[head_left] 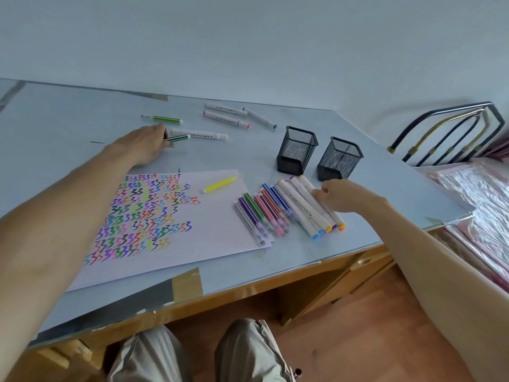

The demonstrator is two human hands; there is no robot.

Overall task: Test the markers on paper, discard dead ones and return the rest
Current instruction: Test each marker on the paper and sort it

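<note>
Two knees in pale trousers (198, 354) are seen nearest, under the wooden edge of the desk (275, 274), whose top is covered by glass. A sheet of paper (209, 232) lies on the desk, covered on its left part with rows of coloured zigzag marks. A yellow marker (221, 183) rests across the paper's far right corner. A row of thin and thick markers (286, 210) is laid side by side at the paper's right edge, partly overlapping it. Two black mesh pen holders (319, 154) stand just behind that row. Further back, a light green marker (162, 119), a white marker (199, 134) and three more white markers (237, 115) lie scattered. A bed with a metal frame (451, 130) is seen at the right.

The left hand (146, 146) is stretched over the far desk, and a dark green marker (179, 138) is pinched at its fingers. The right hand (344, 195) rests on the thick markers of the row, its fingers loosely extended and touching them, gripping none.
</note>
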